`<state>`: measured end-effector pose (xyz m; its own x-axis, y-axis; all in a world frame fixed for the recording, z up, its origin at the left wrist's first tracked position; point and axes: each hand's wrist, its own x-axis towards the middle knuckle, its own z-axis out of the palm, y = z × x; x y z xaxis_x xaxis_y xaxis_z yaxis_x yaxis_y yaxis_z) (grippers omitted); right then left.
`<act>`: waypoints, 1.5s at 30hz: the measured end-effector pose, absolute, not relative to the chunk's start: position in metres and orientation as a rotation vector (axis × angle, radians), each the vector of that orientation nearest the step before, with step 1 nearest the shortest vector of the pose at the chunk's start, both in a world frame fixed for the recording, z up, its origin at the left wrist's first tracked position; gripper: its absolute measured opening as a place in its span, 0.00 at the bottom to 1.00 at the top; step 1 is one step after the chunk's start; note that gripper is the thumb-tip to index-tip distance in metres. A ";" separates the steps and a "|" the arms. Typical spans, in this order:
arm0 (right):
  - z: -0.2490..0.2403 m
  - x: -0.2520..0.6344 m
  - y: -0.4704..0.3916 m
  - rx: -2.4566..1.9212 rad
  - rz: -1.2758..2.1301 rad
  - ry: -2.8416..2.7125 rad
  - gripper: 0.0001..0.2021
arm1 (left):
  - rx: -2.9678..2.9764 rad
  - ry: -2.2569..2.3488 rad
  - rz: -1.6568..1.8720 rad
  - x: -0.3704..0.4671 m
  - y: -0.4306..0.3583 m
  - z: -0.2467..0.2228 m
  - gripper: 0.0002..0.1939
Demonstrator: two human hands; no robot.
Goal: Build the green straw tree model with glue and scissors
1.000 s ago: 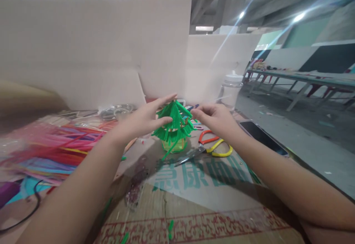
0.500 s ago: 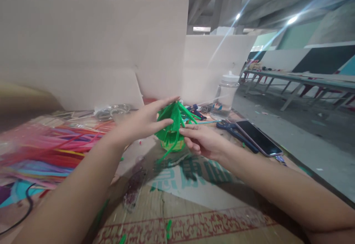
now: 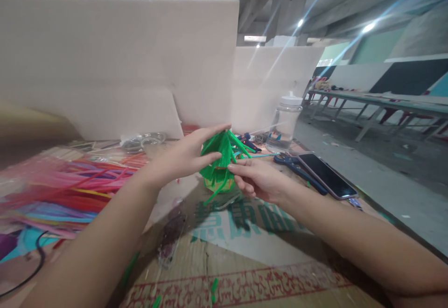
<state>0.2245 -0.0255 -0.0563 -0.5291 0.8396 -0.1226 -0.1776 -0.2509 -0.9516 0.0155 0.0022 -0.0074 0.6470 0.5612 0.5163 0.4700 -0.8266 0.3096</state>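
Observation:
A cone-shaped green pipe-cleaner craft (image 3: 226, 151) stands on the table in front of me, with a yellowish-green round base and loose strands sticking out. My left hand (image 3: 185, 154) grips it from the left, fingers over its top and thumb along its near face. At its right side, my right hand (image 3: 257, 177) has thumb and index finger pinched on a green pipe cleaner (image 3: 221, 187) that hangs down the front. The exact pinch point is partly hidden by the fingertips.
Colourful pipe cleaners (image 3: 87, 186) lie heaped at left. To the right are a phone (image 3: 327, 175), dark-handled pliers (image 3: 297, 167) and a clear water bottle (image 3: 284, 123). A blue glue gun (image 3: 249, 142) lies behind the craft. White boards (image 3: 122, 65) stand at the back.
The craft and my left hand have shifted slightly right in view. My right hand stays pinched at the craft's side, nearly unmoved.

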 end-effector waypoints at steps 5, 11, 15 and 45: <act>-0.051 0.243 -0.022 -0.938 1.790 -1.474 0.19 | 2.681 0.893 0.929 0.014 0.005 -0.008 0.31; -0.019 0.290 -0.012 -1.156 1.242 -1.887 0.14 | 2.591 0.931 0.929 0.013 0.007 -0.010 0.31; -0.001 0.312 -0.007 -1.065 0.983 -1.699 0.14 | 2.552 1.010 0.945 0.018 0.004 -0.009 0.31; -0.016 0.265 -0.055 -0.881 -0.184 -2.529 0.14 | 2.314 1.172 0.744 0.053 -0.063 -0.018 0.08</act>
